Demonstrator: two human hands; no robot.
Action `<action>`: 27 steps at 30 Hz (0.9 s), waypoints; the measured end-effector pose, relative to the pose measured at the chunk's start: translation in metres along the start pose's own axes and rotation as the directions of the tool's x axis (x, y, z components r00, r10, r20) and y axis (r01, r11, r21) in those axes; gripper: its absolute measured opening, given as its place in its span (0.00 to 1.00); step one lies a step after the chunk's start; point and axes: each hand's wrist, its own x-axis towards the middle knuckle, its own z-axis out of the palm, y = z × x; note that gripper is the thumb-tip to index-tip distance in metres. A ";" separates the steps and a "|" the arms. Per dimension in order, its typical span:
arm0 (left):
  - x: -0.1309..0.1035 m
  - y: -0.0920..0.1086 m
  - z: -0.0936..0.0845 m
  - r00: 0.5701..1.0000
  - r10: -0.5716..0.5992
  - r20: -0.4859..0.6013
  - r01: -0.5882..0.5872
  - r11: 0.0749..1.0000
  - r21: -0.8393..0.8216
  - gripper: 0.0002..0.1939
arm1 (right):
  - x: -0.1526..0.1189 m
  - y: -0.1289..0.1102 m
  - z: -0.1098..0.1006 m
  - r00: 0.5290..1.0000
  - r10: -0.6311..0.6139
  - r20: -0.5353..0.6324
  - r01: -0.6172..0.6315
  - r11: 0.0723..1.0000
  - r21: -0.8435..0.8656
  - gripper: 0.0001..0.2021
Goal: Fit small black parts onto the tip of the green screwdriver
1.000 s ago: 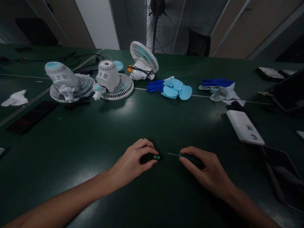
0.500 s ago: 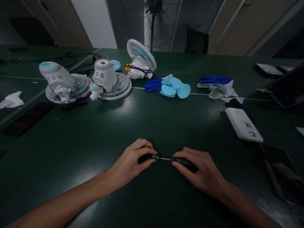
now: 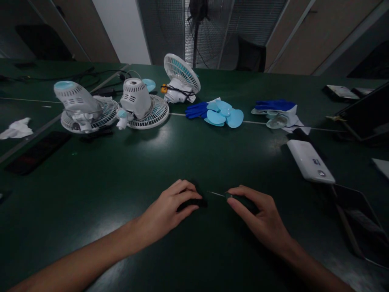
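Note:
On the dark green table (image 3: 146,170), my left hand (image 3: 176,205) is closed around a small black object (image 3: 194,202), its fingers covering most of it. My right hand (image 3: 258,209) grips a screwdriver (image 3: 243,201) by its dark handle. The thin metal shaft points left, and its tip is a short way from the black object, not touching it.
Three small white fans (image 3: 136,97) stand or lie at the back left. Light blue fan blades (image 3: 225,113) rest by blue gloves (image 3: 197,110) at the back middle. To the right are a white device (image 3: 310,160) and a dark flat panel (image 3: 361,223).
The screwdriver in my right hand has moved right, away from the object in my left hand. A green circuit board showing at that object's end earlier is no longer visible.

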 end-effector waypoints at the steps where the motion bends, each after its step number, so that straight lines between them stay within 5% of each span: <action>1: -0.002 0.000 0.000 1.000 0.015 0.007 -0.015 1.000 0.010 0.16 | 0.000 0.000 -0.001 1.000 0.007 0.000 -0.007 1.000 0.001 0.07; 5: -0.011 -0.012 -0.012 0.999 0.030 0.026 -0.032 0.995 0.093 0.18 | 0.000 -0.001 -0.004 1.000 0.027 0.011 -0.028 0.999 0.022 0.08; 9: -0.023 -0.046 -0.059 0.986 -0.079 -0.145 0.115 0.959 0.261 0.18 | 0.000 0.002 -0.004 0.999 0.049 0.011 -0.050 0.998 0.030 0.08; 14: -0.056 -0.098 -0.143 0.864 -0.304 -0.401 0.447 0.830 0.334 0.23 | 0.000 0.006 -0.001 0.998 0.065 0.009 -0.066 0.998 0.026 0.08; 17: -0.080 -0.117 -0.174 0.793 -0.363 -0.490 0.559 0.752 0.348 0.26 | 0.000 0.006 -0.001 0.998 0.063 0.002 -0.063 0.998 0.014 0.09; 20: -0.095 -0.126 -0.185 0.748 -0.405 -0.526 0.621 0.708 0.337 0.28 | 0.000 0.005 -0.002 0.998 0.064 0.017 -0.064 0.998 0.004 0.09; 27: -0.104 -0.130 -0.200 0.715 -0.502 -0.486 0.670 0.690 0.273 0.39 | -0.001 0.005 -0.003 0.997 0.079 0.014 -0.079 0.997 0.006 0.09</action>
